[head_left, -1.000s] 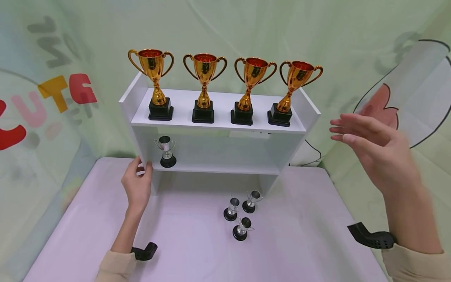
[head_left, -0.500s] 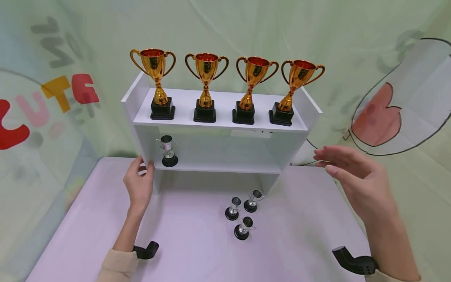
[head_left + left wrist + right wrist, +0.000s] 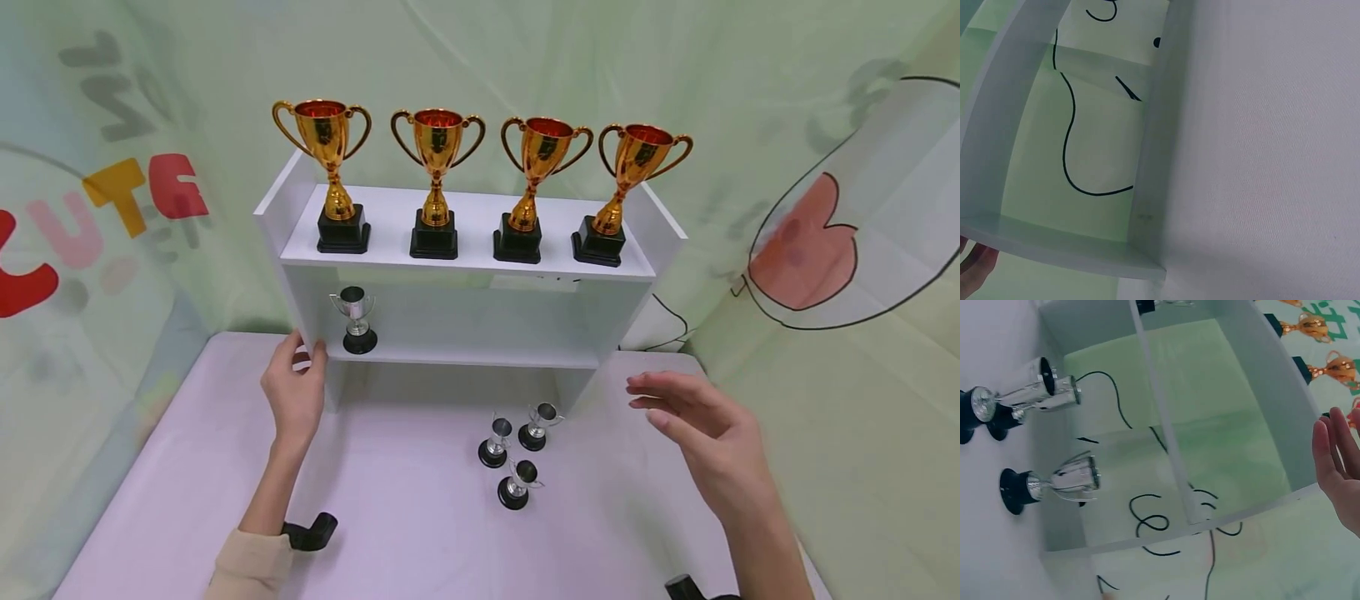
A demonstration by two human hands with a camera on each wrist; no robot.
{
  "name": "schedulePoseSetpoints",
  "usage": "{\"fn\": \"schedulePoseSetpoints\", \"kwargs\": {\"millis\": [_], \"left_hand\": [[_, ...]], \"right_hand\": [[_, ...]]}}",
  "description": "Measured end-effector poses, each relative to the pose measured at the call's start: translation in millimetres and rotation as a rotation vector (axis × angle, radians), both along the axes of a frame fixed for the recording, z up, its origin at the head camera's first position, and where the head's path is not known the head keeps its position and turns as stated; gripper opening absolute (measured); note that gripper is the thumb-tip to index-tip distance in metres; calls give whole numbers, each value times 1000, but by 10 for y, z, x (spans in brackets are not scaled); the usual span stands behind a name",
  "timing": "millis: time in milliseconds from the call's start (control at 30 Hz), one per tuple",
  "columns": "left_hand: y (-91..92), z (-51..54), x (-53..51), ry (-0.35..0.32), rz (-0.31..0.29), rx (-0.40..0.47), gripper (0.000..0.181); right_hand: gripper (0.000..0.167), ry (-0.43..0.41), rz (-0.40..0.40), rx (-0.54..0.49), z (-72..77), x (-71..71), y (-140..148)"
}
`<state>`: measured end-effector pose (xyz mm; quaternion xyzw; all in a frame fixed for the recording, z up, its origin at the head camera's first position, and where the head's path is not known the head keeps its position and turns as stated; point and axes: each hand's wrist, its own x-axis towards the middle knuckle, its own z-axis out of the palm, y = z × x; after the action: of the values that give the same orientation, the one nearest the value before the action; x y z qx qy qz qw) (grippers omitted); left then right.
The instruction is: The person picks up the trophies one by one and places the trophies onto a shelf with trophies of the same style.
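Observation:
At the left side of the white shelf (image 3: 465, 362), my left hand (image 3: 294, 390) grips the edge of the side panel between thumb and fingers. In the left wrist view only some fingers (image 3: 975, 272) show, against the outer side of that panel. My right hand (image 3: 705, 433) hovers over the table at the right, its fingers loosely bent and holding nothing. Nearest to it are three small silver trophy cups with black bases: a rear one (image 3: 540, 425), a left one (image 3: 495, 442) and a front one (image 3: 519, 485). They stand upright on the table before the shelf.
Several gold trophies, among them the leftmost (image 3: 337, 179) and rightmost (image 3: 622, 196), line the top shelf. One silver trophy (image 3: 356, 321) stands at the left of the middle shelf. A black cable (image 3: 671, 321) hangs behind, at the right. The table (image 3: 405, 533) has a pale cloth.
My right hand has moved left and down, from beside the drawn heart on the backdrop to above the table. My left hand keeps its grip on the shelf. The trophies have not moved.

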<state>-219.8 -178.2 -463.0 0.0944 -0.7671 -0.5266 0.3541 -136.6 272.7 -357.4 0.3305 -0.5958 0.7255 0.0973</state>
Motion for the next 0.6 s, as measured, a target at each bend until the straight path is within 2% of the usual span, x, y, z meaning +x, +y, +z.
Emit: {"fn": "schedulePoseSetpoints", "kwargs": {"millis": [100,267,433,600], "left_hand": [[-12,2,5,1,1,3,28],[-3,8,3,2,5,-3,29],[2,10,3,4,15,1,28],[-1,11,11,-5,12,5,28]], "right_hand": [[42,0,-44,1,-156,19,-45],[41,-27,-131,64,-381,84,-122],[39,-41,-159,105,-568,126,-222],[37,-96,-185,151,-759,153,-314]]}}
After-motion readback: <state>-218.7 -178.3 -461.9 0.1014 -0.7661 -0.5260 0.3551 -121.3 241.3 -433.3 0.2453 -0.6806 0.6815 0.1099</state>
